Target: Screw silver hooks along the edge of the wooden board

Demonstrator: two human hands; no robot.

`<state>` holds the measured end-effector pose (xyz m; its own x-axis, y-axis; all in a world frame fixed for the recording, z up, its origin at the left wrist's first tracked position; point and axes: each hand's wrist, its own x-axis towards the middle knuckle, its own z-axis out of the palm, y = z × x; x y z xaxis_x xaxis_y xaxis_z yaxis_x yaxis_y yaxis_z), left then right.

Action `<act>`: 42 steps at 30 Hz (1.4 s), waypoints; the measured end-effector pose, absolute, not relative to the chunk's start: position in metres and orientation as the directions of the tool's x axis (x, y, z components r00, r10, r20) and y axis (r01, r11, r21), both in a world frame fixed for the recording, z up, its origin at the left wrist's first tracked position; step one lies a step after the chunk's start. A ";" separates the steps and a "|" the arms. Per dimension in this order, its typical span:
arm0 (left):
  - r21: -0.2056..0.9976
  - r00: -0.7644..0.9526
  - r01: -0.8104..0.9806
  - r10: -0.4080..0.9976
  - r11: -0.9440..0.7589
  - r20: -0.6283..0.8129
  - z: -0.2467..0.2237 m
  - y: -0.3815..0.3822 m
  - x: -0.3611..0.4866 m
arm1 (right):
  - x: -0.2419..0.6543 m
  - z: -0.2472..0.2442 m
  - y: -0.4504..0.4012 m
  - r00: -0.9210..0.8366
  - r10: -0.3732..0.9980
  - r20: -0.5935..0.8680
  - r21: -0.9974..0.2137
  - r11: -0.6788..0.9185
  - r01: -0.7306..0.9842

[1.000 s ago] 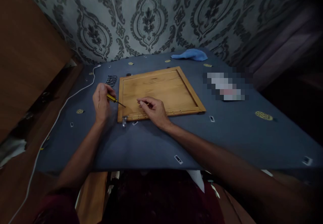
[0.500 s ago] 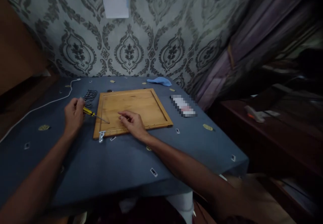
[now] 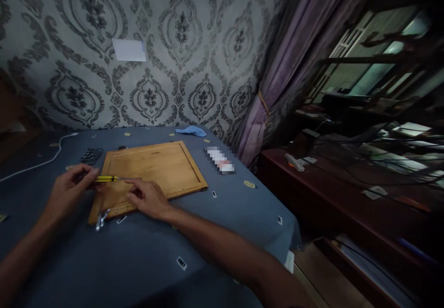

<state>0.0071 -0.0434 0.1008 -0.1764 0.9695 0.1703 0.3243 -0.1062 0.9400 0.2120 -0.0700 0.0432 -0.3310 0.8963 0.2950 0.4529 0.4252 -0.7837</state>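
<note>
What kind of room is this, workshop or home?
Probably a home: damask-style wallpaper, a tied-back purple curtain and a table spread with a pineapple-print cloth. The screwdriver suggests only makeshift workspace.

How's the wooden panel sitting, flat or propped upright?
Flat: the framed wooden panel lies on the blue tablecloth, its recessed side facing up.

You've got a blue cloth point(image 3: 191, 131) lying near the back edge of the table point(image 3: 222, 234), by the patterned wall point(image 3: 182, 26). There's a white sheet point(image 3: 129, 50) up on that wall too. Your purple curtain point(image 3: 277, 67) is gathered in with a yellowish tie point(image 3: 264, 102), and a white cable point(image 3: 59, 150) curves over the table's far left side.
</note>
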 end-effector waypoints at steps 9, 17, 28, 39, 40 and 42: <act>0.675 0.285 0.434 0.801 -0.597 0.526 0.096 -0.063 0.022 | 0.212 0.050 -0.075 -0.347 0.894 0.285 -0.819 0.415 0.397; 0.666 0.364 0.371 0.761 -0.648 0.537 0.079 -0.062 0.030 | 0.217 0.046 -0.068 -0.306 0.915 0.263 -0.925 0.330 0.189; 0.721 0.341 0.412 0.829 -0.556 0.444 0.063 -0.049 0.022 | 0.249 0.012 -0.024 -0.135 0.957 0.257 -0.911 0.286 0.297; 0.721 -0.055 0.647 0.929 -0.246 0.367 0.043 0.041 -0.109 | 0.260 0.012 -0.026 -0.042 0.895 0.444 -0.696 0.373 0.613; 0.713 -0.058 0.661 0.930 -0.237 0.362 0.039 0.045 -0.116 | 0.260 0.013 -0.026 -0.047 0.893 0.447 -0.687 0.377 0.621; 0.689 -0.034 0.685 0.935 -0.236 0.354 0.031 0.049 -0.125 | 0.261 0.014 -0.027 -0.058 0.891 0.450 -0.670 0.380 0.637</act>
<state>-0.1247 0.0493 0.0313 -0.0336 0.9348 0.3536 0.6849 -0.2361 0.6893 0.2608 -0.0268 0.0137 -0.0579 0.8912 0.4499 0.6373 0.3799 -0.6705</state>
